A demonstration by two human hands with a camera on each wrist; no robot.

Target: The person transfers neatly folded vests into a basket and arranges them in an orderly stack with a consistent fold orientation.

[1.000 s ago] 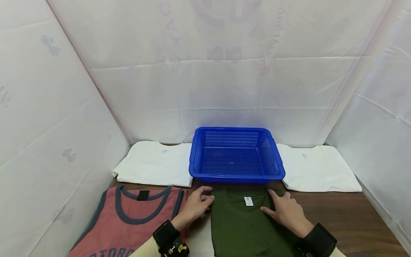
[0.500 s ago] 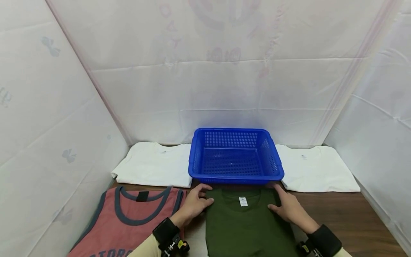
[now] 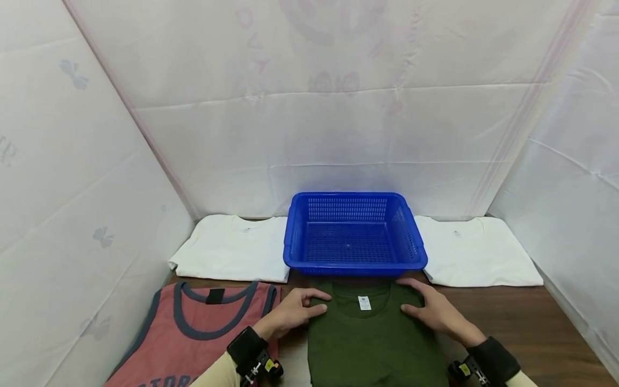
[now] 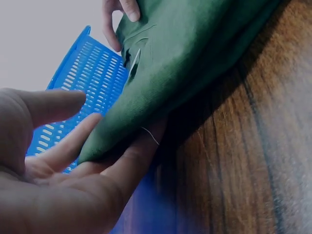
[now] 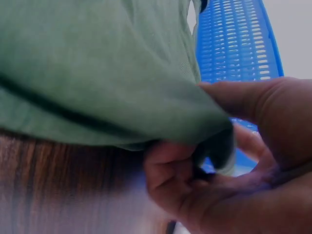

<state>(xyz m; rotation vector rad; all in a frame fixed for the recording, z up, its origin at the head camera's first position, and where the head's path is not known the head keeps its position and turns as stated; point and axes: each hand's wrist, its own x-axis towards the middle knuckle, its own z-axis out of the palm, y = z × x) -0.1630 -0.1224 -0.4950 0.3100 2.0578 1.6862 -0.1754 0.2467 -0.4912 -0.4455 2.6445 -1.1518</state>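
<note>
A dark green T-shirt (image 3: 372, 338) lies folded at the front of the table, its neckline with a white label (image 3: 364, 303) toward the basket. At its left shoulder is my left hand (image 3: 292, 312); the left wrist view shows the fingers (image 4: 131, 161) reaching under the cloth while the thumb stands apart above it. My right hand (image 3: 437, 309) holds the right shoulder. In the right wrist view its thumb (image 5: 234, 95) lies at the upper edge and the other fingers curl beneath the raised corner.
Behind the T-shirt stands a blue plastic basket (image 3: 355, 266). White folded shirts lie left (image 3: 232, 250) and right (image 3: 483, 258) of it. A red tank top (image 3: 213, 349) with grey trim is at the front left. White sheeting (image 3: 338, 123) walls in the wooden table (image 3: 532, 328).
The green T-shirt has shifted a little left. The right hand moved out to the shoulder and then slightly inward, while the left hand's fingertips came over the shirt's left shoulder.
</note>
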